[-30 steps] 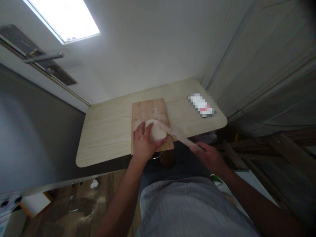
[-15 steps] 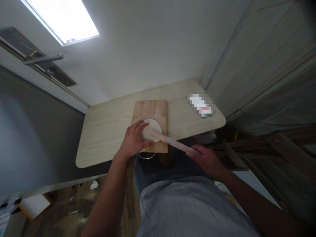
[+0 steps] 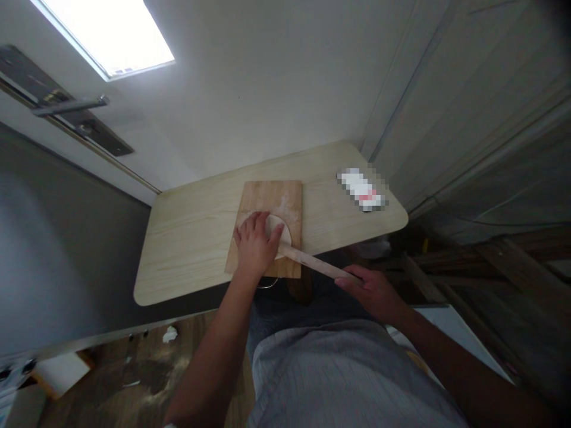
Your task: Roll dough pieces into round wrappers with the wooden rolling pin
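Observation:
A thin round dough wrapper [image 3: 282, 229] lies on the wooden cutting board [image 3: 267, 193], which is dusted with flour. My left hand [image 3: 256, 244] rests over the left part of the wrapper, thumb and fingers spread, covering much of it. In my right hand [image 3: 368, 288], closed around its near end, is a slim wooden rolling pin [image 3: 316, 264]. Its far end reaches the wrapper's lower right edge, close to my left thumb, and the pin slants across the board's right side.
The board stands on a narrow pale wooden table [image 3: 191, 232] with rounded corners. A blurred-out phone-like object [image 3: 362, 190] lies at the table's right end. Behind is a white door with a metal handle [image 3: 71, 107]. Crumpled white paper [image 3: 170, 334] lies on the floor.
My left hand has shifted right and turned over the wrapper, now covering more of it. The rolling pin's tip has drawn back slightly toward the wrapper's edge. My right hand keeps its grip.

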A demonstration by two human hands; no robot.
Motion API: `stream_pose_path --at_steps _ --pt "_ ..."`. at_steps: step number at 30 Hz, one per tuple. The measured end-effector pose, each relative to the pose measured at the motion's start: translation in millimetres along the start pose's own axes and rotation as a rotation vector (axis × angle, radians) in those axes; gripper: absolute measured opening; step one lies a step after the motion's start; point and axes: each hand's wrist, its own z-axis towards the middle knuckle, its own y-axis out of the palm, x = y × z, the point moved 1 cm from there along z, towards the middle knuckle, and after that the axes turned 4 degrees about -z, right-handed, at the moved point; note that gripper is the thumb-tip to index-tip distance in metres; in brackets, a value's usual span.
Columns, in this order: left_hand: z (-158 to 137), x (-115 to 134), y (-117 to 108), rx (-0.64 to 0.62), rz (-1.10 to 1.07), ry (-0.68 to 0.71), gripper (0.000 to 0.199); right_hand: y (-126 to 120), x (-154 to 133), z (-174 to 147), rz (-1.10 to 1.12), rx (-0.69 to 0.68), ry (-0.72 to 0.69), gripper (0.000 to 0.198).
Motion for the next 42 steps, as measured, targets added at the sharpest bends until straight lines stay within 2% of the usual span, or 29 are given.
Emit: stream_pose_path --at_steps 9,32,42 --pt "6 6 6 -0.099 0.065 0.051 0.043 -8 6 8 -0.02 0.085 0.04 0.042" --pt "33 16 13 -0.194 0.186 0.124 0.045 -18 12 27 0.024 0.185 0.09 0.046" --pt "46 21 16 -0.253 0.213 0.136 0.045 -18 11 31 0.036 0.224 0.164 0.046"
